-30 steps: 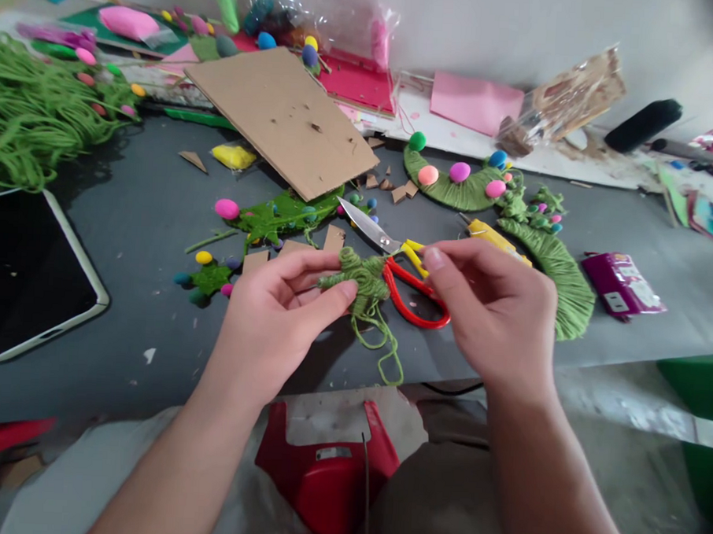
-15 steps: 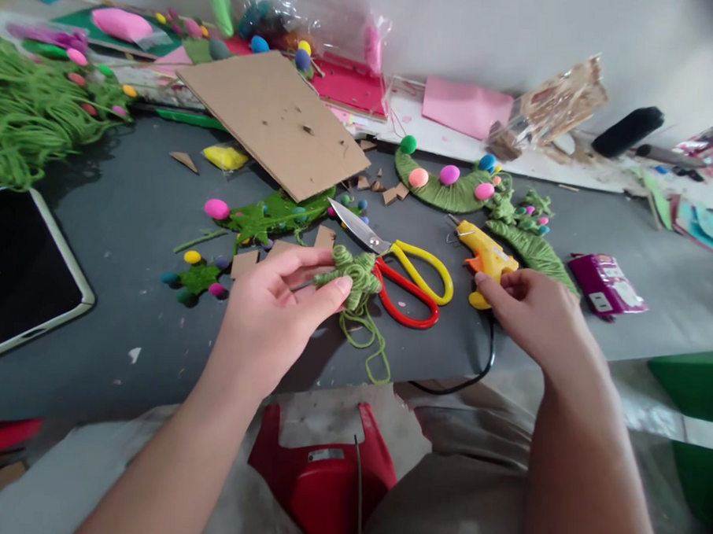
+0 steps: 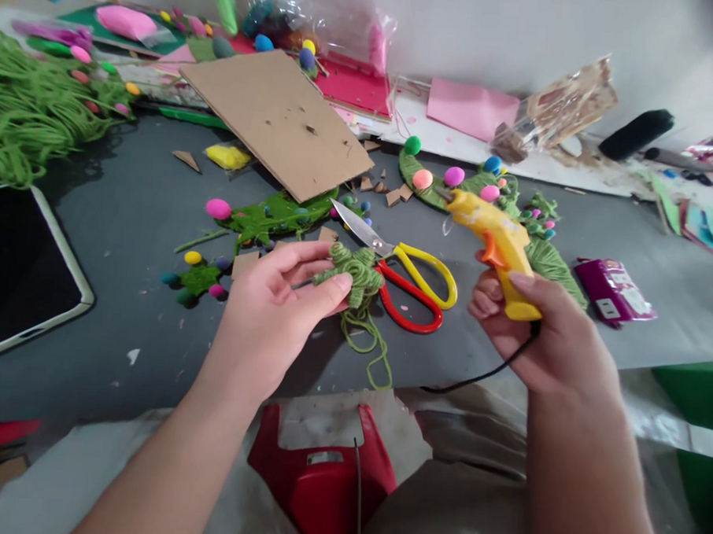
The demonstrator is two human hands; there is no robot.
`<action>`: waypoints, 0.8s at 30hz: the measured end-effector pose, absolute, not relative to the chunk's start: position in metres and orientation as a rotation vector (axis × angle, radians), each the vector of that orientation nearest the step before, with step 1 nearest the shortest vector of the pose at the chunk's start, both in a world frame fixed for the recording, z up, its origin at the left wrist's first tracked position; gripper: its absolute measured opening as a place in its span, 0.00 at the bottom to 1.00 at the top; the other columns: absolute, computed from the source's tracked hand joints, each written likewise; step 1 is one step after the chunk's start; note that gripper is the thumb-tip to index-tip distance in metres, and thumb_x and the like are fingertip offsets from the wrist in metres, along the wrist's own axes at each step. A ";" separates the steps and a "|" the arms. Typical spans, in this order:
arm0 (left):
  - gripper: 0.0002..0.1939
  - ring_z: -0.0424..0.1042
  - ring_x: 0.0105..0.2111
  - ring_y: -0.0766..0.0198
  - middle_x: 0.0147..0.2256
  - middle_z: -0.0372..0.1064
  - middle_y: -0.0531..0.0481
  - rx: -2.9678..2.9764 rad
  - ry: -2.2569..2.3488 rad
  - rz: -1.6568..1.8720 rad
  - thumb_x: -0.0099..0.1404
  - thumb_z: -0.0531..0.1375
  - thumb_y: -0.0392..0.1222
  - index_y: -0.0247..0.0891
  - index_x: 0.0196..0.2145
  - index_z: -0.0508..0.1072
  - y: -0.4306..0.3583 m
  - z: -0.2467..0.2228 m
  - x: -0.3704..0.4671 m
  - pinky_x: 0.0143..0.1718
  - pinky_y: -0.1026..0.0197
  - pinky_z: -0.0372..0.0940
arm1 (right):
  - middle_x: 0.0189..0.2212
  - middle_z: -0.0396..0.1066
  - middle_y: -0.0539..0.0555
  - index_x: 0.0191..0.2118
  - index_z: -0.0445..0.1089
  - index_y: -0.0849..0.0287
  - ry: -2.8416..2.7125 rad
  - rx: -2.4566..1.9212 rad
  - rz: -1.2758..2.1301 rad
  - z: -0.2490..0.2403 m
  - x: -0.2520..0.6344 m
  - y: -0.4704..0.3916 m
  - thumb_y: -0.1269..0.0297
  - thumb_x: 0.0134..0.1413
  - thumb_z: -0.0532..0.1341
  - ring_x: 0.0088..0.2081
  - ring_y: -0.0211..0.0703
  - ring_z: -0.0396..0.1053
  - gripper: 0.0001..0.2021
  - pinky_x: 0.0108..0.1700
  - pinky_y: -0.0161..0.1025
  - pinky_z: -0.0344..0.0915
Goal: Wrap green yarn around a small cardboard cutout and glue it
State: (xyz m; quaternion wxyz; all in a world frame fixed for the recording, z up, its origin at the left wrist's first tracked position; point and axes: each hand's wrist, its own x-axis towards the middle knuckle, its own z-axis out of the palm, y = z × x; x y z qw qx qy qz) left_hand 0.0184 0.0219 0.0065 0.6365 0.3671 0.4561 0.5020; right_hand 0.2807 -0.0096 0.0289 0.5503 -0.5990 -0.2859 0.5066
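Note:
Between the thumb and fingers of my left hand (image 3: 272, 310) is a star wrapped in green yarn (image 3: 356, 273), with a loose loop of yarn dangling below it. My right hand (image 3: 543, 330) grips a yellow glue gun (image 3: 493, 234) by its handle, raised off the table, its nozzle pointing up and left. A black cord (image 3: 475, 378) runs from the handle's base. Scissors with one red and one yellow handle (image 3: 411, 301) lie just right of the star, blades half hidden by nothing and pointing up-left.
A cardboard sheet (image 3: 280, 122) lies at the back, with cardboard scraps around it. Green yarn-wrapped crescents (image 3: 551, 264) with coloured balls sit behind the glue gun. At left are a tablet (image 3: 25, 268) and a heap of green yarn (image 3: 32, 111). A purple packet (image 3: 615, 292) lies at right.
My right hand has closed round the glue gun's handle and lifted it off the table, tilting the nozzle upward. My left hand still holds the star in much the same place.

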 end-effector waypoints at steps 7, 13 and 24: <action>0.15 0.79 0.45 0.54 0.41 0.79 0.47 1.076 1.235 1.221 0.57 0.73 0.38 0.41 0.43 0.81 0.023 0.009 0.014 0.45 0.57 0.78 | 0.37 0.73 0.53 0.43 0.73 0.55 -0.869 -1.313 1.293 0.026 0.255 -0.015 0.72 0.50 0.63 0.22 0.35 0.65 0.13 0.20 0.36 0.53; 0.13 0.79 0.40 0.59 0.38 0.79 0.50 1.157 1.292 1.212 0.59 0.72 0.38 0.43 0.42 0.81 0.024 0.012 0.007 0.43 0.61 0.78 | 0.19 0.61 0.45 0.45 0.75 0.57 -1.089 -1.115 1.357 0.014 0.251 -0.019 0.61 0.60 0.63 0.19 0.36 0.58 0.10 0.21 0.36 0.53; 0.13 0.79 0.40 0.60 0.40 0.79 0.50 1.145 1.296 1.239 0.60 0.72 0.41 0.43 0.43 0.80 0.024 0.013 0.000 0.42 0.63 0.76 | 0.36 0.77 0.51 0.45 0.77 0.49 -1.833 -1.287 0.747 0.009 0.233 -0.030 0.68 0.61 0.65 0.38 0.47 0.75 0.09 0.40 0.46 0.74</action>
